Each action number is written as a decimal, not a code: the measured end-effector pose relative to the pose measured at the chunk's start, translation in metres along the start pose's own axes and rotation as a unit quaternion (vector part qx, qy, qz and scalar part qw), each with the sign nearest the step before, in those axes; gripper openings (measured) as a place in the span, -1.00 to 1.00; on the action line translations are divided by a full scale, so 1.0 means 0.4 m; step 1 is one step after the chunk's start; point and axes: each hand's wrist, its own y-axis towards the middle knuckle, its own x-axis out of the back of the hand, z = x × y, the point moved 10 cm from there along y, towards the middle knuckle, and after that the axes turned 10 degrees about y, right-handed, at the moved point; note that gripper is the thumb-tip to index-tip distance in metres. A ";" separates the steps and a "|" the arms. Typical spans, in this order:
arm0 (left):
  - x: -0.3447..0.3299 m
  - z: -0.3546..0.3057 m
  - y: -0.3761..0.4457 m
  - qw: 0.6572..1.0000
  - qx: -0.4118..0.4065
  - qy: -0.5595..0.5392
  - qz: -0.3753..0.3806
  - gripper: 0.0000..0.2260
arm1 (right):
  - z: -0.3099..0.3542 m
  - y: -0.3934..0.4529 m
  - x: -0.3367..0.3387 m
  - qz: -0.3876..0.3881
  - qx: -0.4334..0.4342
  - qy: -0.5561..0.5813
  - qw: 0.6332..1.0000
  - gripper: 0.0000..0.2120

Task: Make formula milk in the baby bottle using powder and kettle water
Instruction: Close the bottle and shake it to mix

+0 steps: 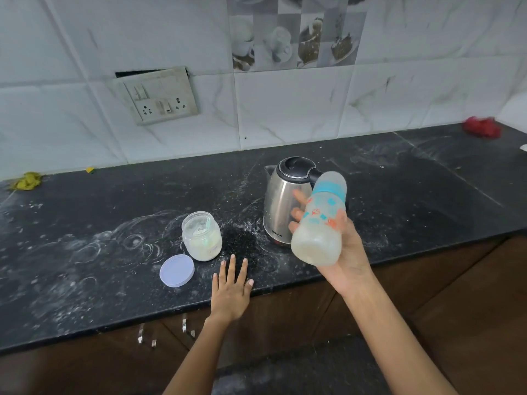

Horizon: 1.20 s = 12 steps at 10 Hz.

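Note:
My right hand [346, 260] grips a capped baby bottle [319, 220] with a blue collar, tilted in the air with its base toward me; milky liquid fills it and it looks blurred. Behind the bottle stands a steel kettle [281, 203] with a black lid, shut. An open jar of white powder [202, 236] sits left of the kettle, its pale lid [177, 270] lying flat in front of it. My left hand [231, 283] rests flat on the black counter [85, 252] near its front edge, fingers straight.
Spilled powder streaks the counter. A yellow cloth [27, 181] lies at the far left by the wall, a red cloth [482, 127] at the far right. A switchboard [155, 95] is on the tiled wall. Brown cabinets run below the counter.

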 end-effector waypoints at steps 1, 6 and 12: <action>-0.001 0.000 0.001 1.000 -0.001 -0.001 0.001 -0.50 | -0.027 -0.002 0.002 -0.038 -0.032 0.025 0.998 0.00; -0.001 0.002 0.002 1.000 -0.003 -0.016 0.000 -0.50 | -0.006 -0.034 -0.037 -0.070 0.003 -0.265 0.962 -0.38; -0.010 0.006 0.007 1.000 -0.005 -0.017 -0.003 -0.50 | -0.016 -0.033 -0.010 -0.051 -0.016 -0.328 0.943 -0.20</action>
